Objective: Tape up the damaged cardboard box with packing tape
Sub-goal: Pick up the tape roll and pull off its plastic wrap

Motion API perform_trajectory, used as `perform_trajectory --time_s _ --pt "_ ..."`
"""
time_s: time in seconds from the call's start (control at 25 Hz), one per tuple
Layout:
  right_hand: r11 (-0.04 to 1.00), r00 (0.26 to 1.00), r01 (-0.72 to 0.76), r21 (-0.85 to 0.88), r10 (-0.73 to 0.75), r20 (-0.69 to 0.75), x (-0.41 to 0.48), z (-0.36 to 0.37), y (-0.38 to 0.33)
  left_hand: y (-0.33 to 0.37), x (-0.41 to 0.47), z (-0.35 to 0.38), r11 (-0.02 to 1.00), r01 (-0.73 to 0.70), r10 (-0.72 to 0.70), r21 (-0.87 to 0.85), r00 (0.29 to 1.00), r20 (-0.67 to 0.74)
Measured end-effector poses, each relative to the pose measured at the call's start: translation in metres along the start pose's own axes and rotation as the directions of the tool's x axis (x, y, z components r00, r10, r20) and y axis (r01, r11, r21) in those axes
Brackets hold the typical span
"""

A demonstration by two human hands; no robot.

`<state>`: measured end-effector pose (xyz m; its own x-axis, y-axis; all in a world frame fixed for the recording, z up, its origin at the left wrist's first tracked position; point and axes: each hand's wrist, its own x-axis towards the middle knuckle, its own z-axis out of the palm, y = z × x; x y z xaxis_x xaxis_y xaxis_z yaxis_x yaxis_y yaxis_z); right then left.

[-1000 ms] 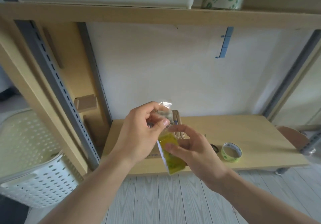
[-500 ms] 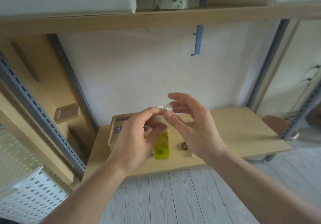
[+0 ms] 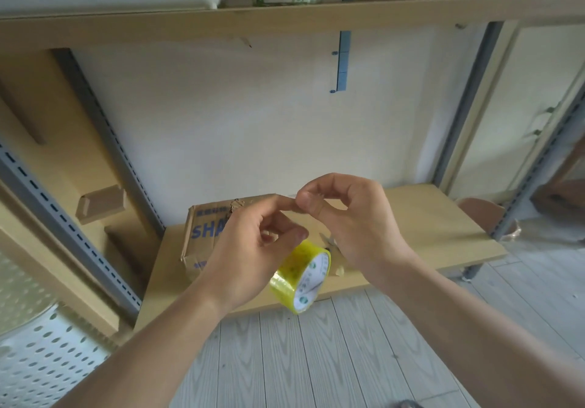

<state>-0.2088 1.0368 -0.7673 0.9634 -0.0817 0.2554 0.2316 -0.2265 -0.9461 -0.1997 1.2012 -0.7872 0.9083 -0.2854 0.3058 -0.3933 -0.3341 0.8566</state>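
Two hands are raised before a low wooden shelf (image 3: 437, 230). The left hand (image 3: 253, 249) grips a yellow tape roll (image 3: 300, 281), thumb on its rim. The right hand (image 3: 357, 227) pinches thumb and forefinger together at the left forefinger's tip; whether tape lies between them cannot be told. The torn cardboard box (image 3: 205, 227) sits on the shelf, behind the left hand.

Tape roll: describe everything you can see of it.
The tape roll is a ring of glossy, translucent yellow packing tape with a white side face bearing green marks. It is tilted, with that face turned toward the lower right. It hangs in the air before the shelf board, held by the left hand, whose thumb lies on its outer band.
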Motion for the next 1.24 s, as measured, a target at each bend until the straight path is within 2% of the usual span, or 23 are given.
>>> perform_trajectory --time_s 0.32,0.8,1.0,1.24 --pt "0.997 0.998 0.011 -0.078 -0.017 -0.069 -0.005 -0.007 -0.005 0.0 0.005 0.007 0.993 0.037 -0.028 -0.115 0.997 0.074" --pt "1.0 0.996 0.015 -0.005 -0.015 -0.09 -0.006 -0.016 -0.004 0.005 0.006 0.016 0.972 0.059 -0.043 -0.229 0.996 0.075" --pt "0.997 0.993 0.049 -0.057 -0.055 -0.1 -0.007 -0.016 -0.006 0.006 0.005 0.014 0.986 0.041 -0.027 -0.161 0.996 0.085" --pt "0.995 0.994 0.043 -0.091 -0.051 -0.098 -0.007 -0.017 -0.005 0.002 0.003 0.015 0.975 0.107 -0.084 -0.194 0.989 0.123"
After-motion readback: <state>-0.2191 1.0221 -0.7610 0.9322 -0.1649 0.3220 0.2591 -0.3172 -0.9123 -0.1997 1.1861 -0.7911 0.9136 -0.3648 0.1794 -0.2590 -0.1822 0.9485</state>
